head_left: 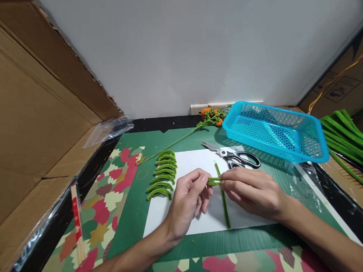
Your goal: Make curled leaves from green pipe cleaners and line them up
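Between my two hands is a short doubled piece of fuzzy green pipe cleaner (214, 182). My left hand (190, 195) pinches its left end between thumb and forefinger, the other fingers curled. The fingertips of my right hand (253, 189) close on its right end. Beneath, a straight green pipe cleaner (224, 208) lies on the white paper (200, 225), partly covered by my right fingers. Left of my hands, several curved green pipe cleaner pieces (163, 173) lie in a column. Scissors (230, 154) with black and grey handles rest partly open beyond my right hand.
A blue perforated basket (274, 134) stands at the back right. Green pipe cleaners (346, 134) are bundled at far right. A stem with orange pipe cleaner flowers (209, 112) lies at the back. Red-wrapped chopsticks (77, 220) lie left. Cardboard (32, 98) walls the left side.
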A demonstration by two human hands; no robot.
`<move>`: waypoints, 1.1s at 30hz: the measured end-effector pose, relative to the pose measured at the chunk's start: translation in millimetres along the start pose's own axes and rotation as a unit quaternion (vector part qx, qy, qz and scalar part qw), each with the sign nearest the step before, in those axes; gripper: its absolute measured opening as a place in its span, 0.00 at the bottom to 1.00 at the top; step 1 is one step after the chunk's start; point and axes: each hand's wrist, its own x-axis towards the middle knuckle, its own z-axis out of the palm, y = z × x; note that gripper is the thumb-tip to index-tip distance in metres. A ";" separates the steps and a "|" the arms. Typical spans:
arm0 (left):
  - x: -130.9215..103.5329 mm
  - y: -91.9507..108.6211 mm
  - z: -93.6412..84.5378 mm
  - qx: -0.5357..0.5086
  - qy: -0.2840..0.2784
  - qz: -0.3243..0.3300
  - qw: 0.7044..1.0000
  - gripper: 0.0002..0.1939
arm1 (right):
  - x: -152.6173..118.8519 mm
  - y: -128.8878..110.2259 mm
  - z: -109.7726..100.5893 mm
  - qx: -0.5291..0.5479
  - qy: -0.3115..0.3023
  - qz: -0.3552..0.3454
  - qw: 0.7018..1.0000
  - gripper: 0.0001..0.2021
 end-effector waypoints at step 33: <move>-1.2 -6.2 0.6 0.120 -0.050 0.012 0.991 0.17 | 4.6 2.5 -9.6 0.079 -0.070 0.052 0.993 0.11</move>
